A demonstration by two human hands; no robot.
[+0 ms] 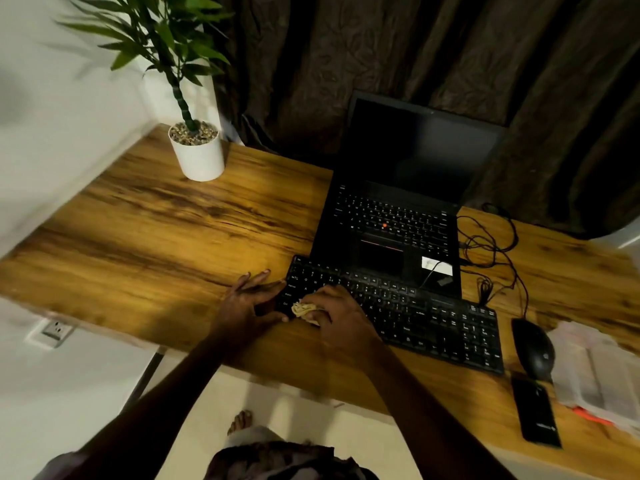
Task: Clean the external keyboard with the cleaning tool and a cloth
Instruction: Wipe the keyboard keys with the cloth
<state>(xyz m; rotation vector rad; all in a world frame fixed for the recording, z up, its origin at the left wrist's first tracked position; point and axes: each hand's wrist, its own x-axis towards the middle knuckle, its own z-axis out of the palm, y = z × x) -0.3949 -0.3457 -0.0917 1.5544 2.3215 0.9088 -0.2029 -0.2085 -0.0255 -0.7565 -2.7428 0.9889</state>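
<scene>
A wooden tabletop [156, 216] carries the black keyboard [415, 317] under both hands. The right hand [341, 315] is bunched around a cloth [304, 309] on its left keys; the left hand [247, 299] — fingers spread — braces that end. Hard rubbing could shove the keyboard into the laptop [391, 220] just beyond.

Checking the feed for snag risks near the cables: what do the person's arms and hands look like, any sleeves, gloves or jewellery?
Both forearms are bare up to the frame's bottom edge. The left hand and right hand are ungloved; no rings, watch or bracelets are visible, though dim light limits detail.
</scene>
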